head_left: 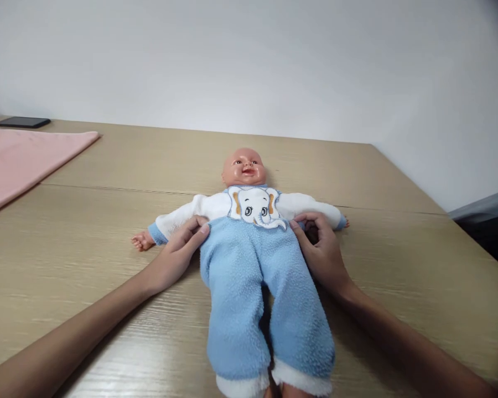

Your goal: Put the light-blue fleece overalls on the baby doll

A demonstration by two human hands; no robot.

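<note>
A baby doll [244, 168] lies on its back on the table, head away from me and arms spread. It wears a fleece outfit [236, 276] with white sleeves, blue legs with white cuffs, and a white elephant patch [255, 207] on the chest. At the left side of the waist, my left hand [186, 243] pinches the blue fabric between thumb and fingers. My right hand [321, 249] grips the outfit's other side in the same way, below the doll's outstretched arm. Its fingertips are partly hidden. The doll's feet run off the bottom of the view.
The wooden table [108, 232] has a seam running across it. A folded pink cloth [29, 160] lies at the left, with a black phone [24, 122] behind it near the wall [249, 66]. Beyond the table's right edge is a dark object [489, 232], partly cut off.
</note>
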